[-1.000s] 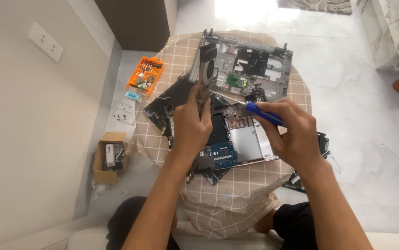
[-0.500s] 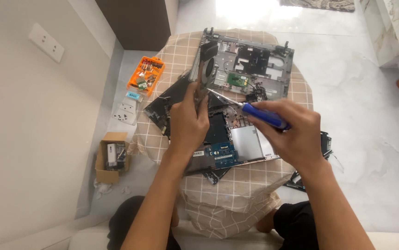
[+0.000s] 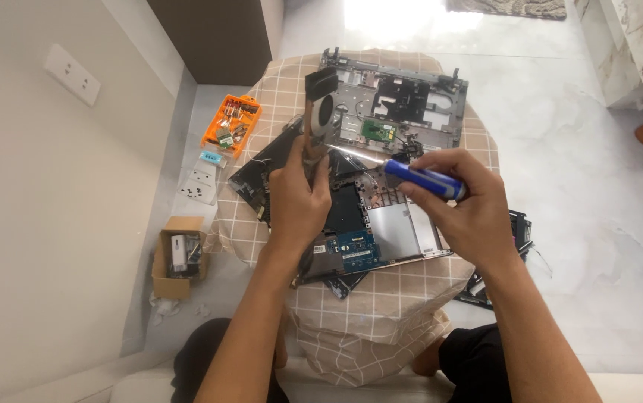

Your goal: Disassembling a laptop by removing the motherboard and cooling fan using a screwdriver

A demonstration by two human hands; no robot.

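Note:
My left hand [image 3: 299, 195] grips the lower end of a laptop cooling fan with its heat pipe [image 3: 319, 112] and holds it upright above the opened laptop base [image 3: 381, 231]. My right hand [image 3: 462, 209] is closed around a blue-handled screwdriver [image 3: 420, 179], whose metal shaft points left toward the fan assembly. The laptop base shows a blue circuit board and a silver plate. Behind it lies a grey laptop top cover [image 3: 411, 101] with a small green board.
All this rests on a small round table with a checked beige cloth [image 3: 351, 313]. On the floor to the left are an orange parts tray [image 3: 232, 123], white socket plates [image 3: 196, 186] and a small cardboard box [image 3: 178, 255]. Black parts [image 3: 519, 227] lie right of the table.
My left hand has raised the fan assembly further up and away from the laptop base. My right hand with the screwdriver has stayed near the same place.

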